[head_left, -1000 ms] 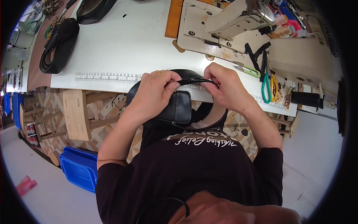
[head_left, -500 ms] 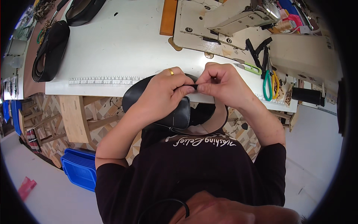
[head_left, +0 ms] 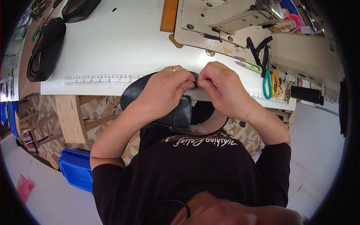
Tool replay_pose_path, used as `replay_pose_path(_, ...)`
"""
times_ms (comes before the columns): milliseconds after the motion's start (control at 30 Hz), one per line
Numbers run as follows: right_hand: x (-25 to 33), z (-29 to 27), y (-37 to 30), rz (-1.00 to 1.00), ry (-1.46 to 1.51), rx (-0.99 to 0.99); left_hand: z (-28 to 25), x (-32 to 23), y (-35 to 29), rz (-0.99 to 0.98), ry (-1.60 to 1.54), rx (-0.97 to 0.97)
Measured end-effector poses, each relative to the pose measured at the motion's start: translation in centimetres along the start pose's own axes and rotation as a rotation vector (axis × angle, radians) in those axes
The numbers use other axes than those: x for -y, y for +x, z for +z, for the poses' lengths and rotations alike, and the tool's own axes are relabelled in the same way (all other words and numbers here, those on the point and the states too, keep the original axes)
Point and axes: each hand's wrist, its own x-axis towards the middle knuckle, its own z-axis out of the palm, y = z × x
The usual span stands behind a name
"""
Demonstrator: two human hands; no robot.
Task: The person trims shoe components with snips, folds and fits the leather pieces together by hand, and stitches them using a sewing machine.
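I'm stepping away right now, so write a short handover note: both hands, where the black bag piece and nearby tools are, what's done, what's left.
Left hand: pinching the top edge of the black bag piece, a ring on one finger.
Right hand: pinching the same edge, fingertips meeting the left's.
The piece is held at the near edge of the white table, partly hanging below it.
Green-handled scissors and thread snips lie to the right, by the sewing machine.
Done: cannot tell; the seam is hidden by fingers.
Left: probably finishing that edge.
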Motion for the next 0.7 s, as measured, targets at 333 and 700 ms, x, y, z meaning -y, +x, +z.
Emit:
replay_pose_path(333,-0.8,2.3,0.0,-0.197,-0.119,-0.155,0.5,1.5,-0.5,0.095,0.031,-0.158)
replay_pose_path(700,-3.0,0.7,0.7,0.309,0.469,0.277,-2.2,0.2,1.4,-0.047,0.039,0.271)
